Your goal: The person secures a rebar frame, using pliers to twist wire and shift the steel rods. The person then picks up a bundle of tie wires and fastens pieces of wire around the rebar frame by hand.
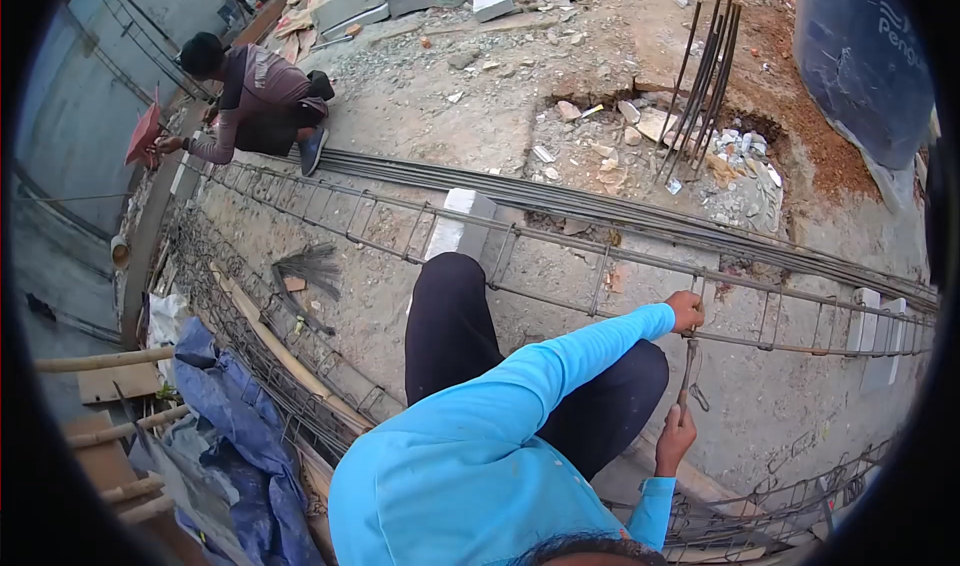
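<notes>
My left hand [686,311] is closed around a bar of the long rebar cage [560,301], at one of its stirrups. Just below it, my right hand [676,438] is wrapped round the lower end of a slim metal hand tool [688,376], whose upper tip reaches the lower bar beside my left fingers. The tool's exact kind is hard to make out. A bent wire loop [699,396] hangs alongside it. The cage rests on a pale block [462,224] near my knee, with further blocks [878,326] under it to the right.
Long loose rebars [440,184] lie behind the cage. Upright bars [703,91] rise from a rubble-filled pit. A co-worker [262,101] crouches at upper left. Blue tarp [235,416], bamboo poles [105,359] and more cages [265,306] lie left. A dark blue tank [865,61] stands upper right.
</notes>
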`<state>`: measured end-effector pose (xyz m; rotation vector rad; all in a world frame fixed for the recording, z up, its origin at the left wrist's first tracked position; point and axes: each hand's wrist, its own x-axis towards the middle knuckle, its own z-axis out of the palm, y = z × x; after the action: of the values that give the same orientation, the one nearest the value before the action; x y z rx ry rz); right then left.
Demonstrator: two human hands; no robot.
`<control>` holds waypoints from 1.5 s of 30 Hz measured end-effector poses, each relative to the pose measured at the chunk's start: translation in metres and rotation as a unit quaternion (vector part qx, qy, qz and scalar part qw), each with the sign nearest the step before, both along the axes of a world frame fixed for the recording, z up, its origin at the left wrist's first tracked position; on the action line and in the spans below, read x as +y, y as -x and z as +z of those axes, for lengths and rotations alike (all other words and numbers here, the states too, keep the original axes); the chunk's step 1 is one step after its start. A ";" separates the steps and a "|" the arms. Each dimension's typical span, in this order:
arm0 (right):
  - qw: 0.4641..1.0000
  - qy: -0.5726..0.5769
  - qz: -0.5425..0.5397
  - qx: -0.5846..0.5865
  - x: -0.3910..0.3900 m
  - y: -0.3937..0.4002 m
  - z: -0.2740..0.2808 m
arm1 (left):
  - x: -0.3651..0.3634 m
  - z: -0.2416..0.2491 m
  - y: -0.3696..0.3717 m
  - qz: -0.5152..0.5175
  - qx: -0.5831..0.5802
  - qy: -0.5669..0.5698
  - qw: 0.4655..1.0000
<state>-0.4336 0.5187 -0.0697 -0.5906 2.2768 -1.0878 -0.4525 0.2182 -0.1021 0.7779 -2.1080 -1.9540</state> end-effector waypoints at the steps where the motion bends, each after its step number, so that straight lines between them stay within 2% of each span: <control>1: 1.000 0.012 0.019 -0.006 -0.011 -0.001 0.024 | 0.000 0.001 0.001 0.003 -0.004 0.015 1.000; 2: 0.949 0.076 -0.064 -0.298 -0.017 -0.006 0.057 | -0.001 0.012 -0.003 0.001 -0.008 -0.017 1.000; 3: 0.806 0.126 -0.145 -0.560 -0.021 -0.008 0.074 | -0.001 0.012 -0.006 0.005 -0.008 -0.011 1.000; 4: 0.807 0.129 -0.140 -0.560 -0.014 -0.002 0.056 | 0.000 0.011 -0.004 0.004 -0.011 -0.026 1.000; 6: 0.747 0.160 -0.128 -0.633 0.010 0.017 -0.001 | 0.000 0.013 -0.001 0.009 -0.008 -0.033 0.999; 7: 0.748 0.161 -0.120 -0.632 0.012 0.021 -0.016 | 0.001 0.013 -0.001 0.011 -0.004 -0.019 1.000; 9: 0.834 0.090 -0.094 -0.537 0.013 0.022 -0.035 | 0.001 0.014 -0.004 0.015 0.000 0.004 1.000; 10: 0.869 0.081 -0.013 -0.488 0.008 0.020 -0.017 | 0.001 0.015 -0.005 0.015 -0.007 -0.032 0.999; 11: 0.869 0.081 -0.012 -0.489 0.000 0.017 0.003 | 0.001 0.016 -0.006 0.016 -0.008 -0.031 0.999; 12: 0.897 0.063 0.006 -0.438 -0.008 0.014 0.023 | 0.001 0.015 -0.004 0.015 -0.010 -0.030 0.999; 13: 0.921 0.045 0.023 -0.385 -0.013 0.011 0.031 | 0.000 0.015 -0.003 0.013 -0.012 -0.027 0.999; 14: 0.921 0.049 0.021 -0.386 -0.011 0.009 0.020 | -0.001 0.014 -0.003 0.011 -0.013 -0.024 1.000; 15: 0.977 0.074 0.026 -0.196 -0.006 0.007 0.000 | -0.001 0.020 -0.006 0.008 -0.014 -0.037 0.999; 16: 0.995 0.094 0.029 0.001 -0.005 0.003 -0.007 | -0.001 0.021 -0.007 0.006 -0.016 -0.052 0.999; 17: 0.995 0.094 0.029 0.002 -0.004 0.003 -0.012 | -0.001 0.022 -0.008 0.006 -0.015 -0.052 0.999; 19: 0.983 0.072 0.071 0.152 -0.008 0.000 -0.004 | 0.000 0.013 -0.005 0.012 0.004 0.008 1.000; 20: 0.983 0.070 0.072 0.154 -0.008 0.004 0.004 | -0.002 0.008 -0.004 0.013 0.005 0.006 1.000; 21: 0.987 0.101 0.043 -0.121 -0.013 0.007 0.026 | -0.002 0.005 -0.004 0.018 -0.003 0.011 1.000; 22: 0.914 0.127 0.008 -0.386 -0.013 0.009 0.039 | 0.001 0.003 -0.001 0.020 -0.010 0.016 1.000; 23: 0.915 0.129 0.003 -0.382 -0.004 0.017 0.022 | 0.001 0.000 0.001 0.015 -0.007 0.016 1.000; 24: 0.789 0.225 -0.004 -0.571 0.006 0.027 -0.003 | -0.002 0.005 -0.002 0.023 -0.020 -0.038 0.999; 25: 0.616 0.308 -0.009 -0.725 0.009 0.031 -0.010 | -0.004 0.007 -0.006 0.031 -0.034 -0.091 0.995; 26: 0.614 0.317 -0.036 -0.722 0.018 0.030 -0.015 | -0.006 0.010 -0.009 0.044 -0.041 -0.095 0.994; 27: 0.614 0.319 -0.036 -0.721 0.020 0.020 -0.010 | -0.010 0.005 -0.009 0.042 -0.039 -0.094 0.994; 29: 0.660 0.400 -0.029 -0.635 0.031 -0.001 -0.001 | -0.011 -0.011 -0.015 0.152 0.062 0.010 0.986; 30: 0.660 0.398 -0.030 -0.636 0.030 -0.001 0.010 | -0.010 0.006 -0.024 0.172 0.080 0.007 0.982; 31: 0.750 0.362 0.009 -0.553 0.024 0.000 0.028 | -0.011 0.025 -0.030 0.173 0.077 0.005 0.982; 33: 0.887 0.270 0.082 -0.366 0.009 -0.004 0.072 | -0.007 0.062 -0.039 0.045 0.087 -0.108 0.989; 34: 0.924 0.238 0.024 -0.300 -0.004 -0.013 0.097 | -0.001 0.081 -0.040 -0.025 0.100 -0.069 0.992; 35: 0.924 0.237 0.019 -0.301 -0.006 -0.007 0.101 | 0.009 0.089 -0.035 -0.028 0.098 -0.072 0.992; 36: 0.959 0.176 0.050 -0.215 -0.007 0.003 0.103 | 0.017 0.098 -0.027 -0.124 0.077 0.050 0.988; 37: 0.983 0.112 0.081 -0.125 -0.014 0.010 0.112 | 0.025 0.109 -0.020 -0.216 0.058 0.173 0.959; 38: 0.986 0.125 0.045 -0.099 -0.024 0.006 0.120 | 0.032 0.121 -0.014 -0.218 0.063 0.175 0.958; 40: 0.992 0.093 0.030 -0.077 -0.027 0.019 0.120 | 0.044 0.144 -0.008 -0.111 0.076 0.107 0.985; 41: 0.996 0.059 0.019 -0.061 -0.030 0.024 0.119 | 0.048 0.149 -0.005 -0.111 0.079 0.108 0.985; 42: 0.996 0.058 0.021 -0.059 -0.034 0.025 0.117 | 0.053 0.152 -0.003 -0.061 0.097 0.010 0.993; 43: 0.996 0.092 0.012 0.006 -0.039 0.024 0.115 | 0.056 0.155 -0.002 -0.010 0.114 -0.089 0.989; 44: 0.990 0.126 0.004 0.070 -0.043 0.023 0.115 | 0.057 0.157 -0.002 -0.006 0.116 -0.089 0.989; 45: 0.990 0.126 0.007 0.070 -0.047 0.022 0.118 | 0.056 0.161 -0.005 0.013 0.115 -0.073 0.991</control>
<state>-0.4553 0.4720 0.0486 -0.8048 2.2634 -1.3768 -0.4480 0.2740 0.0586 0.5689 -1.8324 -2.0897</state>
